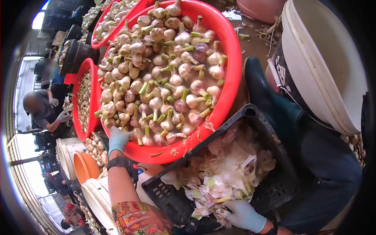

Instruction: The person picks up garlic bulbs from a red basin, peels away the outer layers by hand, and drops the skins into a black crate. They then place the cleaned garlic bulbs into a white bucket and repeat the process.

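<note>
My left hand (120, 140), in a pale blue glove, reaches over the rim of a large red tub (231, 55). Its thumb is spread from the fingers, and the fingertips are right at the garlic bulbs (123, 117). Many bulbs with short green stems lie in the tub, some in cloudy water. Lower down, my right hand (243, 216), also gloved, is curled round garlic skins (220, 214) over a black plastic crate (164, 187). A heap of papery skins (231, 172) lies in this crate. The right fingertips are partly hidden.
To the right stand a large white tub (297, 58) and my dark rubber boot (270, 90). A smaller red tub (82, 131) of garlic, an orange basin (83, 166) and a white bucket (98, 199) are at the left. Beyond them a person (45, 111) in gloves sits working.
</note>
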Motion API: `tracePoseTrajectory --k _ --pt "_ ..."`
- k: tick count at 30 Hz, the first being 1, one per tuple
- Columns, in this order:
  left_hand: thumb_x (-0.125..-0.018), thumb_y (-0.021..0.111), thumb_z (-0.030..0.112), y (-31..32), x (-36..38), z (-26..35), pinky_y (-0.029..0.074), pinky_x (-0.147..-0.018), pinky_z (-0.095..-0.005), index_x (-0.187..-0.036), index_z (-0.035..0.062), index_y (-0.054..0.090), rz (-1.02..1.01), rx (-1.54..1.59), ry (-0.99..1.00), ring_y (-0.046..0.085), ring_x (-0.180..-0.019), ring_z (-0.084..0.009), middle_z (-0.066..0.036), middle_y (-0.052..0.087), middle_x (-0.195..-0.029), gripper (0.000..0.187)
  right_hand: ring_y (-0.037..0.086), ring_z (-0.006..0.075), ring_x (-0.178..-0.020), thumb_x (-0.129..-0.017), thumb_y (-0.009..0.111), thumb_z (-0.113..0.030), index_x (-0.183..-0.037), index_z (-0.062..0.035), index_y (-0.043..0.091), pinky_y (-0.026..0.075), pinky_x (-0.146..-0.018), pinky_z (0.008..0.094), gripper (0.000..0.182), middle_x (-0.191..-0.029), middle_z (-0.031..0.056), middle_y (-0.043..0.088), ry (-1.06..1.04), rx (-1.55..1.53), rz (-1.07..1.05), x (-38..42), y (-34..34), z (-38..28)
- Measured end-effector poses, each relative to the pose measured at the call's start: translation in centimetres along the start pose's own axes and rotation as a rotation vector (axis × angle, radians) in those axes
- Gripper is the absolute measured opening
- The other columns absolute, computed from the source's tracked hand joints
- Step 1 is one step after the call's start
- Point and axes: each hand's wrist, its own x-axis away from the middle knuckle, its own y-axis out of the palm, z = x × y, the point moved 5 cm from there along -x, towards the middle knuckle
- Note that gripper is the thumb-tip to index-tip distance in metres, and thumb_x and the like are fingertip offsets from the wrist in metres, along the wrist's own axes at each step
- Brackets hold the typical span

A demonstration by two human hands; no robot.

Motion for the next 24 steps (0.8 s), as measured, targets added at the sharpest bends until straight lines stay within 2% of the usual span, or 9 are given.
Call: tracePoseTrajectory --k 4,7,9,13,14,15,17,19,24 --pt "-0.063 0.076 0.038 1.7 1.1 1.7 0.047 -0.092 -0.0395 -0.12 -0.0059 0.046 -0.071 -0.413 -0.072 0.059 -0.111 -0.0339 -0.024 0.061 -0.114 0.077 0.06 0.039 -0.077 -0.089 0.057 -0.03 -0.098 -0.0041 0.063 0.049 -0.068 0.0426 0.028 -0.08 0.0212 0.061 -0.006 -0.028 -0.005 -0.3 -0.2 -0.3" --pt "-0.067 0.074 0.034 1.7 1.0 1.4 0.051 -0.08 -0.0377 -0.116 -0.0047 0.049 -0.245 -0.214 -0.066 0.065 -0.094 -0.0302 -0.021 0.065 -0.103 0.067 0.061 0.0386 -0.077 -0.089 0.056 -0.029 -0.099 -0.0051 0.063 0.049 -0.068 0.0423 0.027 -0.08 0.0204 0.062 -0.024 -0.006 0.037 0.2 -0.1 0.1" --pt "-0.073 0.068 0.022 0.1 4.2 2.7 0.043 -0.049 -0.03 -0.111 -0.001 0.053 -0.344 0.269 -0.048 0.051 -0.055 -0.0163 -0.009 0.062 -0.084 0.046 0.061 0.0382 -0.077 -0.09 0.056 -0.029 -0.1 -0.0056 0.063 0.049 -0.068 0.042 0.027 -0.08 0.0199 0.062 -0.021 0.043 0.046 0.8 0.3 0.0" --pt "-0.081 0.059 0.017 -1.9 12.9 3.4 0.042 -0.051 -0.0261 -0.11 0.0038 0.055 -0.284 1.367 0.194 0.056 -0.065 -0.0151 -0.006 0.06 -0.085 0.032 0.062 0.0367 -0.074 -0.091 0.053 -0.031 -0.111 -0.0068 0.06 0.049 -0.067 0.0398 0.032 -0.079 0.017 0.063 -0.176 0.037 0.178 2.4 -0.1 -1.5" --pt "-0.085 0.059 0.022 -1.6 16.0 3.8 0.044 -0.053 -0.0261 -0.116 0.003 0.054 -0.434 1.607 0.358 0.058 -0.069 -0.0165 -0.008 0.062 -0.087 0.037 0.062 0.0376 -0.075 -0.092 0.051 -0.029 -0.116 -0.0085 0.056 0.049 -0.067 0.0421 0.032 -0.079 0.0176 0.063 -0.243 -0.034 0.207 2.9 -1.0 -3.0" --pt "-0.09 0.055 0.027 -1.1 20.2 4.0 0.045 -0.054 -0.027 -0.121 0.0012 0.052 -0.364 1.717 0.265 0.058 -0.068 -0.018 -0.009 0.062 -0.089 0.04 0.061 0.0384 -0.075 -0.093 0.049 -0.027 -0.122 -0.0102 0.053 0.049 -0.066 0.0445 0.034 -0.079 0.0182 0.063 -0.305 -0.106 0.233 3.7 -1.8 -4.2" --pt "-0.094 0.047 0.031 0.6 27.9 5.2 0.044 -0.055 -0.0273 -0.122 0.0001 0.051 -0.564 2.137 0.26 0.054 -0.073 -0.021 -0.016 0.06 -0.103 0.041 0.062 0.0385 -0.077 -0.093 0.049 -0.025 -0.136 -0.0111 0.041 0.049 -0.067 0.0437 0.045 -0.082 0.0184 0.063 -0.28 -0.056 0.171 4.4 -1.3 -3.7" --pt "-0.094 0.046 0.031 3.4 34.0 4.6 0.041 -0.054 -0.0264 -0.123 -0.0002 0.05 -0.604 2.303 0.104 0.051 -0.072 -0.0205 -0.017 0.057 -0.105 0.042 0.062 0.0393 -0.077 -0.093 0.05 -0.024 -0.139 -0.0109 0.038 0.049 -0.067 0.0441 0.049 -0.084 0.0205 0.063 -0.459 -0.122 0.221 5.5 -1.7 -4.8" --pt "-0.096 0.044 0.031 7.2 44.1 1.7 0.042 -0.054 -0.0299 -0.121 -0.0008 0.052 -0.524 2.478 -0.114 0.05 -0.068 -0.0216 -0.016 0.059 -0.098 0.041 0.063 0.0379 -0.073 -0.093 0.047 -0.023 -0.139 -0.0155 0.037 0.05 -0.065 0.045 0.047 -0.083 0.0202 0.064 -0.459 0.085 0.0 7.3 1.6 -3.9"
